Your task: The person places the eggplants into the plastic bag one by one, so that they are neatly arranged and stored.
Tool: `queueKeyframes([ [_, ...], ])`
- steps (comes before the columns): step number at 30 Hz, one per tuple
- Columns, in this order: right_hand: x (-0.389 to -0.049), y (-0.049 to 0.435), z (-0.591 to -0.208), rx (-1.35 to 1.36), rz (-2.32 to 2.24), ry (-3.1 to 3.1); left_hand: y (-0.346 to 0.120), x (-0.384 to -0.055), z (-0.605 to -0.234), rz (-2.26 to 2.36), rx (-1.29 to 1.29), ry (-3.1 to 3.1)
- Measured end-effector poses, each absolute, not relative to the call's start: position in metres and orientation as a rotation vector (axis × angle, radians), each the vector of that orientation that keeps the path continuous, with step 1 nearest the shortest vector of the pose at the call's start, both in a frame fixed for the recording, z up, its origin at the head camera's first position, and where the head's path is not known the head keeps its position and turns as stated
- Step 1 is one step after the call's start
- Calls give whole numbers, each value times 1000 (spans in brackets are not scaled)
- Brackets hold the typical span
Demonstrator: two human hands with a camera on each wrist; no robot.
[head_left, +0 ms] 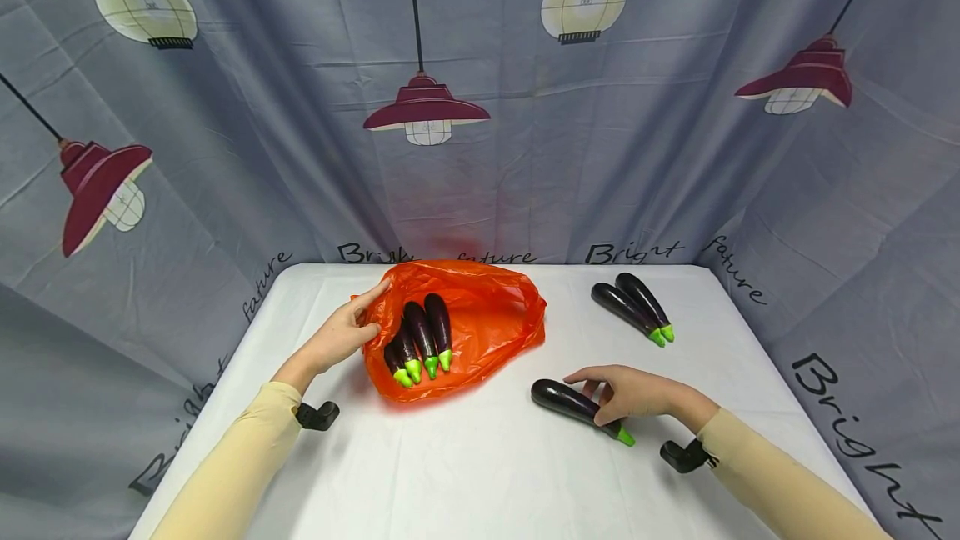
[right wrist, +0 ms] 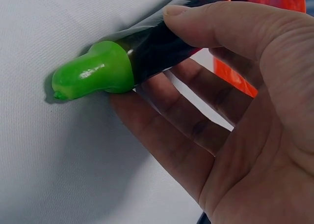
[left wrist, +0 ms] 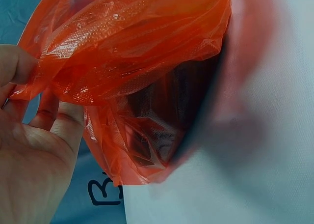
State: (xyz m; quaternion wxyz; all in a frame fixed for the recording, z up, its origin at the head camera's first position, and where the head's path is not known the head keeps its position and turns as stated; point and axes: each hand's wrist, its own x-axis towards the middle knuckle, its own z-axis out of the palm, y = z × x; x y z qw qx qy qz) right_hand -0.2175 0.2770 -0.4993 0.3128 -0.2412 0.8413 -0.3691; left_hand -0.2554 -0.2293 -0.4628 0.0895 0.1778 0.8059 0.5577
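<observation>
An orange plastic bag (head_left: 495, 327) lies on the white table with its mouth spread toward me. Several dark eggplants (head_left: 420, 330) with green stems rest inside it. My left hand (head_left: 335, 346) holds the bag's left edge; in the left wrist view the film of the bag (left wrist: 132, 42) is pinched between the thumb and fingers of that hand (left wrist: 37, 160). To the right of the bag, my right hand (head_left: 630, 390) grips a single eggplant (head_left: 561, 400) near its stem end. In the right wrist view its green cap (right wrist: 95, 69) points away from the bag, thumb on one side and fingers on the other.
Two more eggplants (head_left: 632, 307) lie side by side at the back right of the table (head_left: 450, 473). A grey curtain (head_left: 510, 190) printed with lamps and lettering hangs behind and around the table. Each wrist carries a small black camera mount.
</observation>
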Motion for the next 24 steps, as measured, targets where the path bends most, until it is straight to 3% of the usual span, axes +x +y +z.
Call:
queueKeyframes([
  [24, -223, 276, -491, -634, -1112, 2188, -231, -255, -462, 1699, 572, 2374],
])
